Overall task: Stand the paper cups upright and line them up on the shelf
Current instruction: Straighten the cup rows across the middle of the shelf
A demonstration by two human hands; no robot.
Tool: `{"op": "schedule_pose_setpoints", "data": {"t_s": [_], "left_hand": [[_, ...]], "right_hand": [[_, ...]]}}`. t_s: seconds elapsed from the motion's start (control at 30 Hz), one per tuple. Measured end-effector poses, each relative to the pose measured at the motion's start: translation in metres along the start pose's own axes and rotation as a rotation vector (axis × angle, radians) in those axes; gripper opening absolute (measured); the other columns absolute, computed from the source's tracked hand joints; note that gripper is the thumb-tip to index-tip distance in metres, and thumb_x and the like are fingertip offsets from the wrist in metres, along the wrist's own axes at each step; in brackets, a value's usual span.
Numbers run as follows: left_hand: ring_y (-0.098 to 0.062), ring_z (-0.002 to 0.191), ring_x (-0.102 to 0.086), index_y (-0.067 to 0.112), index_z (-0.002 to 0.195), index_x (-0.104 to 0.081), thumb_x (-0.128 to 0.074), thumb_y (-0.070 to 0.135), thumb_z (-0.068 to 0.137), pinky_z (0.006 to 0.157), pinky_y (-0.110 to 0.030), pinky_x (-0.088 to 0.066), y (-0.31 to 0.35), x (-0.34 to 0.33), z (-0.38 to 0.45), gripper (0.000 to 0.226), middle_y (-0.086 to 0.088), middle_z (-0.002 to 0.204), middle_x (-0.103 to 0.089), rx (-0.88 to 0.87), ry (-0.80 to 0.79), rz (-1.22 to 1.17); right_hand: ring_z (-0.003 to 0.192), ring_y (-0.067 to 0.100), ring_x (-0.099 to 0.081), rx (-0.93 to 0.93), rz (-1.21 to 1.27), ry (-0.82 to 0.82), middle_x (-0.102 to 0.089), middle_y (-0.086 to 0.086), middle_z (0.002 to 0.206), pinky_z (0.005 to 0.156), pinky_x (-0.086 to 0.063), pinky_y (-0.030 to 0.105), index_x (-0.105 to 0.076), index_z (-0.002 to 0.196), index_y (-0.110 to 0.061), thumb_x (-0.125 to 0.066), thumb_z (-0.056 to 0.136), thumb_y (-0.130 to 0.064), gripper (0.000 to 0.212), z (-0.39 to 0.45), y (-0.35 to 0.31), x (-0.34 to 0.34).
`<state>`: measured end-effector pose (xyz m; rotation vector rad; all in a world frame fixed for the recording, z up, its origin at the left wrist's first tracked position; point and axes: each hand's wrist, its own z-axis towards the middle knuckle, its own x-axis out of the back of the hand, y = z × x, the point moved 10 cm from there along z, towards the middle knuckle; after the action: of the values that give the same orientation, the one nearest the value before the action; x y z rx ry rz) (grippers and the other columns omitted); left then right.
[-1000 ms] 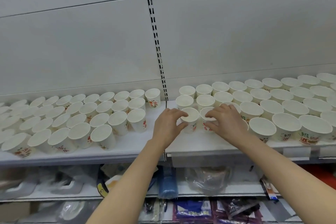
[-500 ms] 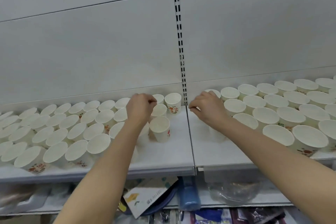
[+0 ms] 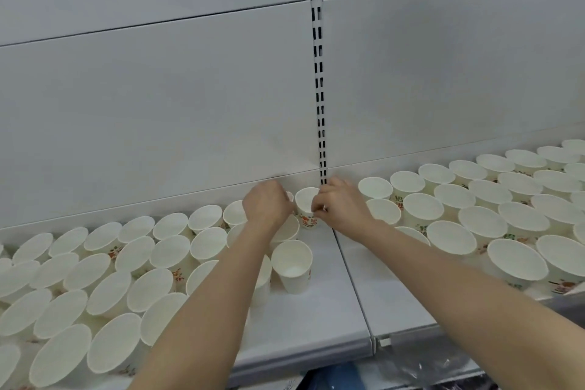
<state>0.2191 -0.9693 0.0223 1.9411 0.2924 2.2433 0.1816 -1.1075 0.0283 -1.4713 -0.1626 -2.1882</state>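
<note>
Both hands at the back-row cup
Right hand (image 3: 343, 206) pinches the cup (image 3: 306, 205); left hand (image 3: 267, 204) is curled beside it, its grasp hidden

Upright paper cups (image 3: 95, 266) crowd the left part of the shelf (image 3: 323, 320) in rows from back edge to front edge. More cups (image 3: 481, 218) stand in rows on the right part. Between the two groups, at the back edge below the slotted upright (image 3: 319, 79), stands one cup (image 3: 306, 206), with the left hand (image 3: 267, 206) at its left and the right hand (image 3: 343, 207) at its right. Another cup (image 3: 292, 264) stands in front of it, nearer the front edge.
</note>
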Motion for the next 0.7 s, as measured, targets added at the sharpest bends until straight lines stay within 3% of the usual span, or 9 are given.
{"op": "schedule_pose_setpoints", "data": {"t_s": [0.13, 0.47, 0.6, 0.7], "left_hand": [[-0.022, 0.077, -0.065, 0.022, 0.080, -0.075, -0.065, 0.029, 0.078, 0.059, -0.025, -0.046, 0.023, 0.005, -0.008, 0.012, 0.001, 0.078, -0.070, -0.078, 0.039, -0.010], [-0.020, 0.087, -0.065, 0.026, 0.086, -0.076, -0.068, 0.033, 0.083, 0.063, -0.026, -0.044, 0.064, -0.016, -0.019, 0.011, 0.002, 0.086, -0.072, -0.180, -0.040, -0.010], [-0.015, 0.093, -0.061, 0.029, 0.097, -0.075, -0.069, 0.037, 0.084, 0.074, -0.031, -0.049, 0.061, -0.010, -0.027, 0.016, 0.010, 0.094, -0.072, -0.227, -0.034, -0.124], [-0.013, 0.095, -0.058, 0.032, 0.097, -0.075, -0.070, 0.035, 0.085, 0.074, -0.030, -0.047, 0.031, 0.011, -0.039, 0.013, 0.015, 0.095, -0.072, -0.159, 0.056, -0.203]], "right_hand": [[0.073, 0.023, -0.052, 0.038, -0.053, 0.027, -0.061, -0.008, 0.062, 0.068, -0.031, 0.030, -0.068, 0.062, -0.021, -0.075, 0.063, -0.009, 0.013, -0.004, 0.013, 0.016], [0.064, 0.024, -0.052, 0.018, -0.220, -0.009, -0.058, -0.006, 0.056, 0.064, -0.019, 0.031, -0.064, 0.056, -0.020, -0.077, 0.054, -0.006, 0.020, -0.012, 0.044, 0.017], [0.077, 0.026, -0.054, 0.007, -0.189, -0.003, -0.065, -0.002, 0.071, 0.071, -0.027, 0.033, -0.069, 0.074, -0.019, -0.075, 0.066, -0.012, 0.012, -0.013, 0.046, 0.018], [0.076, 0.027, -0.056, 0.065, -0.021, 0.127, -0.068, -0.004, 0.074, 0.073, -0.029, 0.034, -0.071, 0.079, -0.019, -0.077, 0.068, -0.016, 0.013, -0.021, 0.028, 0.034]]}}
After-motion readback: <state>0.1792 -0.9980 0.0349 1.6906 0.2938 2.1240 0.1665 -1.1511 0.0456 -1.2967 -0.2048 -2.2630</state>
